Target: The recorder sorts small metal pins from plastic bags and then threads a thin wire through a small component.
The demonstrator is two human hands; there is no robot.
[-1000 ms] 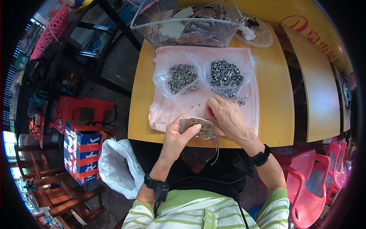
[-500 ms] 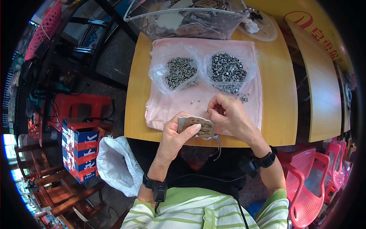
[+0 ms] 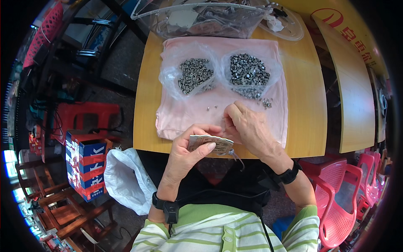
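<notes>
My left hand (image 3: 183,148) grips a small tan printed card (image 3: 225,145) with a wavy edge, the thumb on its printed face and the fingers behind it. A grey string (image 3: 237,157) hangs from the card's right side. Just to the right, thumb and forefinger of my right hand (image 3: 248,129) are pinched together near the card's top edge; what sits between them is too small to make out. Beyond the hands lie two clear plastic bags, the left one holding small metal rings (image 3: 195,75), the right one small shiny metal caps (image 3: 248,72).
A pink cloth (image 3: 189,117) covers part of the wooden table (image 3: 308,105). Loose metal pieces (image 3: 267,103) lie beside the right bag. A clear bin (image 3: 201,25) of cards stands at the back. A white sack (image 3: 126,180) and a blue-red box (image 3: 88,166) are at left, pink chairs (image 3: 336,197) at right.
My left hand has tipped the card flatter, so its face shows less. My right hand, still pinched, stays close beside it. The whole view has shifted slightly.
</notes>
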